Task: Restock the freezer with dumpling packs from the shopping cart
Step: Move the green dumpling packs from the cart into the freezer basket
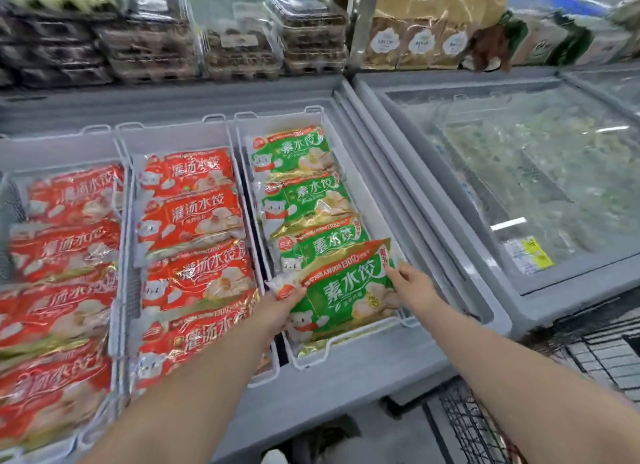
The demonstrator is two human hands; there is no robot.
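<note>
Holding a green dumpling pack (346,290) at both ends, the left hand (277,308) is pinching its white left corner; the right hand (414,287) is gripping the right edge, thumb on top, other fingers hidden; the pack is lying tilted at the front of the right basket (277,126), overlapping the other green packs (304,186) in the open freezer (346,384).
</note>
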